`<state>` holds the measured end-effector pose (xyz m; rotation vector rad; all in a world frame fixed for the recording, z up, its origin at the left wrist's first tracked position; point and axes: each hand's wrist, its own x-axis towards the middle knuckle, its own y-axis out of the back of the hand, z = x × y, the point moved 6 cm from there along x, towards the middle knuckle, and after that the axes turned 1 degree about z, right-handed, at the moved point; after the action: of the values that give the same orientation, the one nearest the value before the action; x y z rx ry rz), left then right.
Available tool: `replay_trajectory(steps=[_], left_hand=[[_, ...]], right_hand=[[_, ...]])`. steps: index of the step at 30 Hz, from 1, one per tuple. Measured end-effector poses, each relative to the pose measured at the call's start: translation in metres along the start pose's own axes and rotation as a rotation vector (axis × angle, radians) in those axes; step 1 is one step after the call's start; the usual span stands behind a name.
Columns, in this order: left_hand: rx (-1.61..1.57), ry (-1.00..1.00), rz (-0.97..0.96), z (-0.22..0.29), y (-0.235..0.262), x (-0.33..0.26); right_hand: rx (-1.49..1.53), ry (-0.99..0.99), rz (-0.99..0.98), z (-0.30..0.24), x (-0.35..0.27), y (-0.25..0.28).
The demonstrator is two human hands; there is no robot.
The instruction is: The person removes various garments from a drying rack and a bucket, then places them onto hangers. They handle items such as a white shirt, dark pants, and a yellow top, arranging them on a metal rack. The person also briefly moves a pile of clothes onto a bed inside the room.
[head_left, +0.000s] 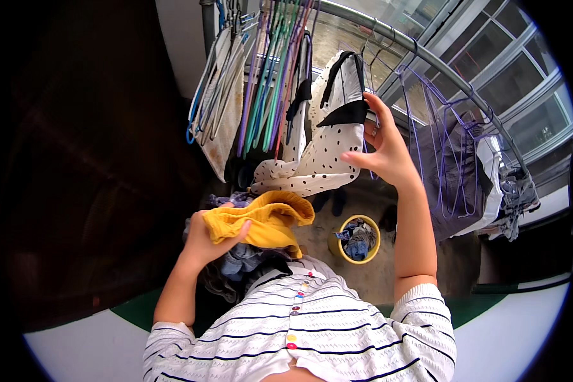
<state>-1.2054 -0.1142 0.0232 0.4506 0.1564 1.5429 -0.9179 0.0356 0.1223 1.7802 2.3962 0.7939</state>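
Note:
My left hand [202, 245] is closed round a bunched yellow garment [264, 221], held in front of my body. Beneath it, a heap of dark and blue clothes [239, 262] rests against my left forearm. My right hand [388, 149] is raised beside a white garment with black dots and black trim [331, 149], which hangs from the rail. Its thumb and fingers are spread apart at that garment's right edge. Whether the fingertips touch the cloth is hard to tell.
A curved metal rail [420, 46] spans the top. Purple and green hangers [270, 83] and white and blue hangers [219, 89] crowd its left side; dark grey clothing [455, 172] hangs at right. A yellow bucket [378, 245] of clothes stands on the floor.

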Motion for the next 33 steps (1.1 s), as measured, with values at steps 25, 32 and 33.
replay_trajectory(steps=[25, 32, 33], left_hand=[[-0.06, 0.137, 0.14, -0.023, 0.016, -0.012], [-0.099, 0.152, 0.15, -0.026, 0.013, -0.011], [-0.11, 0.147, 0.147, -0.026, 0.012, -0.009]], right_hand=[[-0.657, 0.284, 0.224, 0.009, -0.085, 0.025], [-0.581, 0.654, 0.3, 0.003, -0.124, 0.024], [-0.643, 0.686, 0.347, 0.002, -0.129, 0.023]])
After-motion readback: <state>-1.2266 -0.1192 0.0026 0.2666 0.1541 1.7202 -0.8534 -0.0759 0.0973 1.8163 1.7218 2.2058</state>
